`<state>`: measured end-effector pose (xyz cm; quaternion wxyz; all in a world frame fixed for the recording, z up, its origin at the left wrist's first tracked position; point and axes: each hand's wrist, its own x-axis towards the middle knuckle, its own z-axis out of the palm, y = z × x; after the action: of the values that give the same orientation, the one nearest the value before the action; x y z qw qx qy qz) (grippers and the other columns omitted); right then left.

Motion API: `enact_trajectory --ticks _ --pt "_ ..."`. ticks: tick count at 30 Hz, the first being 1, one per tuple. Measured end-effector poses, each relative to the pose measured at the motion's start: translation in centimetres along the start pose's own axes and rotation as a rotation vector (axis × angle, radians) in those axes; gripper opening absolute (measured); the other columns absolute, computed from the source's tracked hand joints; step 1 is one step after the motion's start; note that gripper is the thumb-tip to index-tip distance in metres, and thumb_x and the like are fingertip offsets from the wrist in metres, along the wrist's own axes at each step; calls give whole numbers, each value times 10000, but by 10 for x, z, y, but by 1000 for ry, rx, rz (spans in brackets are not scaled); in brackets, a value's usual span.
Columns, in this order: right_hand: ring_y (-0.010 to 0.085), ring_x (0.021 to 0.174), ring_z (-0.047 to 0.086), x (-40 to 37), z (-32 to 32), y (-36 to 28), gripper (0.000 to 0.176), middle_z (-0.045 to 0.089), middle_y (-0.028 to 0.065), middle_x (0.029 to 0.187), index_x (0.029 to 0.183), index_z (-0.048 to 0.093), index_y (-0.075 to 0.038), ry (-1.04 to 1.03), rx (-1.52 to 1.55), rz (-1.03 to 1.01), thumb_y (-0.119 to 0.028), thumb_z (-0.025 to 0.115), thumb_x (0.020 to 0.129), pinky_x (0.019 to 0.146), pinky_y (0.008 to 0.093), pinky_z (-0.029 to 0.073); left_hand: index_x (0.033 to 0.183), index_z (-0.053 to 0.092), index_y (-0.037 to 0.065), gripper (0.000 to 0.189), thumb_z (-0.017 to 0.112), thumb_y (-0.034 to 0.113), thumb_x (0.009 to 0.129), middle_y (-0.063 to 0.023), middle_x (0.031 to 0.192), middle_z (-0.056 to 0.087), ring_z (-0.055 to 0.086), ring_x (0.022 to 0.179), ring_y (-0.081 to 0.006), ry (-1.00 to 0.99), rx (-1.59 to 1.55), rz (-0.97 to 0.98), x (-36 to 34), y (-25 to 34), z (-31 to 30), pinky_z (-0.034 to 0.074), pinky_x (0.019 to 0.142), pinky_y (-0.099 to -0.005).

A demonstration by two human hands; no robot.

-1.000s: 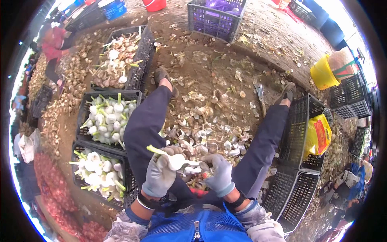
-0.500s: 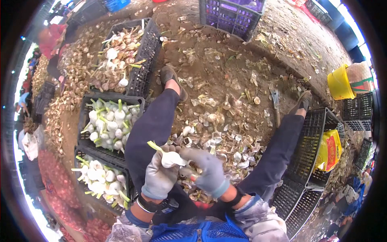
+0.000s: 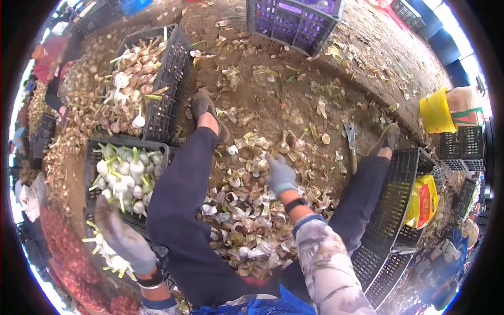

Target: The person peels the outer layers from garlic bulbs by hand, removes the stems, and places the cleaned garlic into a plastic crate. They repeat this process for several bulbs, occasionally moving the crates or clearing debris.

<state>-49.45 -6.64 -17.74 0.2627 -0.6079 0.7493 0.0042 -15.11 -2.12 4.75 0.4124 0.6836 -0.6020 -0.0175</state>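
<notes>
Leftmost, I see white, green-stemmed garlic bulbs in a black plastic crate, just beyond my gray-gloved left hand, its fingers straight and released. My gray-gloved right hand reaches over papery peelings; whether its fingers grip anything, I cannot tell. Unpeeled garlic bulbs lie just beyond them.

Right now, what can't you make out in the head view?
All head view:
- Left hand: fingers motion-blurred.
- Garlic bulbs at lower left: partly hidden behind the left hand.
- Right hand: viewed from above, its back hides any contact with the peelings.
- Crate with purple contents: cut off by the top edge.
- Yellow bag: print too small to read.
</notes>
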Motion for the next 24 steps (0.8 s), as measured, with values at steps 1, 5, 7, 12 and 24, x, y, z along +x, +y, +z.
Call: enact_trajectory --ticks 1,5,7,12,24 --pt "337 999 666 12 16 -1 533 604 118 1245 1343 552 -254 -39 -83 -55 -148 653 830 836 441 545 1346 465 -110 377 355 59 1027 -207 1358 492 490 1304 -289 -80 101 88 -5 14 6 423 1099 -404" --pt "373 995 661 36 40 4 579 587 140 1234 1372 523 -259 -142 -152 -113 -187 670 817 833 441 547 1259 533 -41 366 398 -6 920 -156 1236 579 577 1143 -209 -290 -694 -319 -20 64 31 469 1012 -360" --pt "345 991 671 20 31 20 447 595 156 1269 1334 543 -234 -29 96 -62 -226 614 892 836 410 546 1250 542 -26 353 415 -10 920 -116 1164 620 605 1066 -171 -439 -757 -473 -31 73 34 478 991 -338" --pt "181 1065 607 -86 -16 47 542 639 87 1163 1236 576 -33 -600 1831 -267 -444 671 896 916 362 508 1394 465 6 498 602 168 943 -119 1354 542 539 1223 -210 -814 -807 -358 -76 70 55 445 1030 -338" --pt "39 768 558 -261 -112 -34 545 586 -25 894 1273 581 9 -152 1768 19 -429 644 955 663 170 445 1326 534 -17 689 839 244 766 -146 1303 573 575 1189 -268 -768 -632 137 -123 114 17 460 1011 -366"
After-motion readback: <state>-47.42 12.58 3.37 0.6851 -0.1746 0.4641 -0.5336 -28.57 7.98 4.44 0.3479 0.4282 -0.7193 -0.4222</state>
